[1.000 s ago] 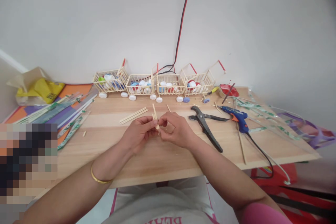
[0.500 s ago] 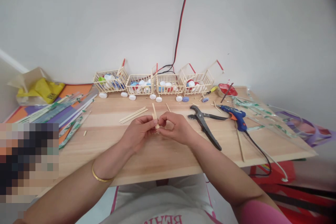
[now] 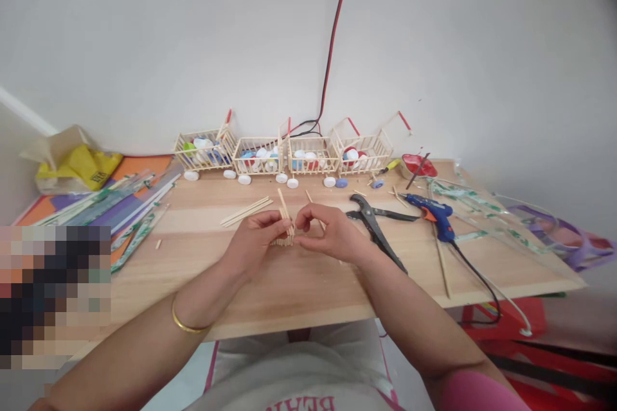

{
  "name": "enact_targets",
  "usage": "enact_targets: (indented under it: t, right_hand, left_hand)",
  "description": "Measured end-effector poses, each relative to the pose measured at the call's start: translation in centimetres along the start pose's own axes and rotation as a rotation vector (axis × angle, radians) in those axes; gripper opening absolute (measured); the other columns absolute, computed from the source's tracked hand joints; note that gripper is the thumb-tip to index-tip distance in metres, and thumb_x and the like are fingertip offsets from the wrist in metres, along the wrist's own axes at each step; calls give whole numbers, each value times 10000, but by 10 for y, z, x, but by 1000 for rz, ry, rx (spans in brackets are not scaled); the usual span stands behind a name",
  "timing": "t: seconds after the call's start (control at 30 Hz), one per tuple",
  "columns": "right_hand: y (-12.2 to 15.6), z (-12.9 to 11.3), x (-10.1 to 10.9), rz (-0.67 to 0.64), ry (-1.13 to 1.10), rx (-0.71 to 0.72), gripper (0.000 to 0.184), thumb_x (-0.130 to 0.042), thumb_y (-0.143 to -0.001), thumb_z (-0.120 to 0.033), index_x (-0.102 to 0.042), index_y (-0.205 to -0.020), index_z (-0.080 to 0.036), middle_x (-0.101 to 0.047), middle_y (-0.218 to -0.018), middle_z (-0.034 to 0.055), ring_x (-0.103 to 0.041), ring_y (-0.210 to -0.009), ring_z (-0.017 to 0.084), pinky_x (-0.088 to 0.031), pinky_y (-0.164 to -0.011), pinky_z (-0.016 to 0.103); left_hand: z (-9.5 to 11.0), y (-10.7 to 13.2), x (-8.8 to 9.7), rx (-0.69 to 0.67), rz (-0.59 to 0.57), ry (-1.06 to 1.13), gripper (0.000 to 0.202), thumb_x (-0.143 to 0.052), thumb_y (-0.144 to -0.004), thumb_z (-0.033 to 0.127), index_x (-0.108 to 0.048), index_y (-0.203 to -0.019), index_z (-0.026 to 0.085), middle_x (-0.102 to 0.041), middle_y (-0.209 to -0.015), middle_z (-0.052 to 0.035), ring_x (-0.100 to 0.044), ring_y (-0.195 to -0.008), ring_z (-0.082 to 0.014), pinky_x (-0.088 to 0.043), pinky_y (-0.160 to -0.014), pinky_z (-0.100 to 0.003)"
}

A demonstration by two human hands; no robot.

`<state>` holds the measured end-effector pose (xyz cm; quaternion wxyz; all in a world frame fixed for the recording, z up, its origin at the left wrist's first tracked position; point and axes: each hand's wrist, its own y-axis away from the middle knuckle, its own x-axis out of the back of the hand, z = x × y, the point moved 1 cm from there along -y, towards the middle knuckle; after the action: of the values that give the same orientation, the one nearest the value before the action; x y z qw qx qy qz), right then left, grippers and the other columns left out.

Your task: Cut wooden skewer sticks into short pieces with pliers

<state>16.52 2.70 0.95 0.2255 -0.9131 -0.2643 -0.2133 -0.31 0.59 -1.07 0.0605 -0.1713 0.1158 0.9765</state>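
Note:
Close above the middle of the table, my left hand (image 3: 258,237) is closed around a small bunch of thin wooden sticks (image 3: 284,209). One stick reaches up past the others, and my fingers hide part of the bunch. Just to its right is my right hand (image 3: 330,231), fingers curled, with a gap between thumb and fingertips and nothing visible in them. Its fingertips are very near the sticks; contact cannot be made out. Several loose sticks (image 3: 248,210) lie beyond my left hand, and another stick (image 3: 308,196) lies behind my right hand.
Several stick-built carts (image 3: 260,157) holding bottle caps line the wall. Black pliers (image 3: 373,225) and a blue glue gun (image 3: 436,210) with a trailing cord lie right. A red dish (image 3: 419,167) stands behind. Plastic packaging (image 3: 137,221) and a yellow bag (image 3: 89,166) are left.
My right hand has drawn slightly right, and its thumb and fingers are further from the sticks. The stick bunch in my left hand has tilted a little. The view has shifted slightly.

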Motion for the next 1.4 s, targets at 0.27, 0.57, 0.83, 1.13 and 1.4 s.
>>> enact_targets:
  t: [0.27, 0.57, 0.83, 1.13, 1.4]
  right_hand:
    - [1, 0, -4, 22, 45, 32, 174, -637, -725, -223, -525, -853, -188, -561, -794, -3, -532, -724, 116, -426, -680, 238]
    - [0, 0, -4, 25, 163, 55, 133, -653, -731, -222, -541, -793, -185, -579, -733, -17, -528, -689, 107, -392, -659, 223]
    - [0, 1, -5, 7, 161, 27, 97, -629, -734, -207, -548, -783, -187, -581, -723, -18, -526, -689, 110, -386, -662, 224]
    - [0, 1, -6, 4, 173, 13, 73, -612, -745, -203, -544, -764, -184, -579, -712, -13, -520, -681, 112, -385, -654, 221]
    - [0, -3, -8, 51, 195, 35, 53, -590, -756, -203, -539, -752, -188, -579, -706, -9, -529, -685, 116, -397, -660, 231]
  left_hand:
    - [-5, -1, 1, 34, -29, 87, 149, -737, -646, 250, -662, -690, 128, -627, -685, -15, -551, -639, -104, -423, -644, -242]
    - [-3, 2, -2, 83, -48, 75, 152, -728, -660, 251, -660, -684, 118, -624, -668, -8, -544, -621, -82, -404, -618, -203]
    - [-5, 3, -4, 116, -25, 99, 178, -749, -636, 268, -679, -712, 123, -639, -690, -16, -559, -654, -91, -426, -646, -203]
    - [-8, 2, -3, 103, -20, 104, 182, -752, -630, 272, -680, -701, 121, -635, -687, -25, -560, -671, -106, -430, -661, -222]
    - [-2, 4, -5, 39, -3, 56, 167, -733, -652, 272, -696, -724, 125, -643, -681, -22, -530, -623, -88, -409, -613, -204]
